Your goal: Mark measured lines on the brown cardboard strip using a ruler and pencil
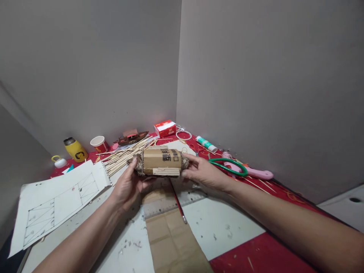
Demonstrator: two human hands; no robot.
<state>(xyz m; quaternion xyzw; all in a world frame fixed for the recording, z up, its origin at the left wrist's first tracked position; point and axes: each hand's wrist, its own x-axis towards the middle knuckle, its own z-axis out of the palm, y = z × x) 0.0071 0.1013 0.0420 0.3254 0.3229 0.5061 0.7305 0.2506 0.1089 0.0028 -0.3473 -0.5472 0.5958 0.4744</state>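
Both hands hold a rolled tube of brown corrugated cardboard [162, 161] with black printed characters, lifted above the table. My left hand [127, 185] grips its left end, fingers curled under and thumb on top. My right hand [203, 172] presses against its right end with fingers closed on it. Below the roll lie a flat strip of brown cardboard [173, 239], a clear ruler [170, 203] and a red pencil [178, 204].
A drawing sheet [57, 201] lies at left. Behind are a bundle of thin wooden sticks [122, 155], a yellow bottle [75, 149], a paper cup [99, 144], a model boat [132, 137], a red box [165, 128], a glue stick [207, 144], green-handled scissors [229, 165]. Grey walls enclose the corner.
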